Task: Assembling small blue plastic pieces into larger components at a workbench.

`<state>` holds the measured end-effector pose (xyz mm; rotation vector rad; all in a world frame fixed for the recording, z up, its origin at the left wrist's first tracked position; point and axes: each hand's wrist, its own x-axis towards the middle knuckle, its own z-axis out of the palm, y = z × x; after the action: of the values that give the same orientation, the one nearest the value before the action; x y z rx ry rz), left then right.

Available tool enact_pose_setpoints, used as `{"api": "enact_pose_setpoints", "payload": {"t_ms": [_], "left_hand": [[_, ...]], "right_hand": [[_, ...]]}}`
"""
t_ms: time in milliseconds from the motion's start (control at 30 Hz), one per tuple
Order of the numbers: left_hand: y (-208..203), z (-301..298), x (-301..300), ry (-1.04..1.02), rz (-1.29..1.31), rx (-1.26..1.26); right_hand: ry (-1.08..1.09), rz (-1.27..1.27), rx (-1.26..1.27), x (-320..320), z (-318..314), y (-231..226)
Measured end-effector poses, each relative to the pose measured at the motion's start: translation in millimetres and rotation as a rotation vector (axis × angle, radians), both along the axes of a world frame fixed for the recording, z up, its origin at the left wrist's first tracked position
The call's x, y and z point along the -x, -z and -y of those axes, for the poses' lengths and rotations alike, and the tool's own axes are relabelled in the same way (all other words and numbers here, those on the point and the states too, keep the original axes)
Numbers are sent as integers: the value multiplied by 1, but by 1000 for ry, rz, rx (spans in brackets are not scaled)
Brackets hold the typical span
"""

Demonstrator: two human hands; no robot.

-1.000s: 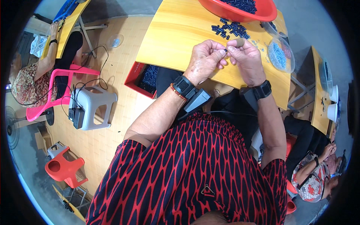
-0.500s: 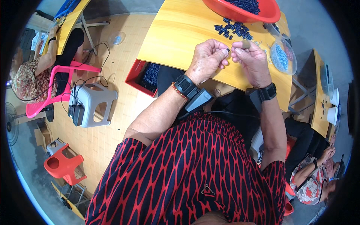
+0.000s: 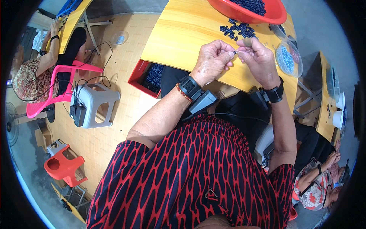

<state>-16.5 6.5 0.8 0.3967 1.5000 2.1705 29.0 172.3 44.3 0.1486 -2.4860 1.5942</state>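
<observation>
Yellow wood-grain table at top centre, and in the upper middle the left hand has a small dark piece pinched thumb-to-finger, right hand close up against it, can't tell if that one's gripping. Looks light, stiff, maybe slippery, so I'd grab it by the sides. Above it there's a loose pile of stubby dark cylinders and a smooth red plastic basin

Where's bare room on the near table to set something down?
Widest free patch: left side of the yellow table, bordered by its left edge, the left hand below, and the dark pieces and red bowl to the right. Crowded: the right part, with bowl, dark pieces, clear tray of blue bits and the right hand.
</observation>
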Motion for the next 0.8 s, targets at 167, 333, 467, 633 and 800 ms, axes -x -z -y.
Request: {"api": "enact_pose_setpoints", "payload": {"t_ms": [167,333,467,633,800], "left_hand": [[2,-1,0,-8,-21,0],[3,-2,-2,-57,-90,69],[1,-3,-6,-69,-101,87],[0,-3,-9,-97,-48,82],[-1,-2,-6,-85,-38,74]], "right_hand": [[-58,-196,-360,1,1,-12],[-175,-340,-557,8,0,-27],[-205,-348,-583,11,-2,-26],[-181,-262,-528,13,0,-25],[-145,-132,-440,10,-1,-26]]}}
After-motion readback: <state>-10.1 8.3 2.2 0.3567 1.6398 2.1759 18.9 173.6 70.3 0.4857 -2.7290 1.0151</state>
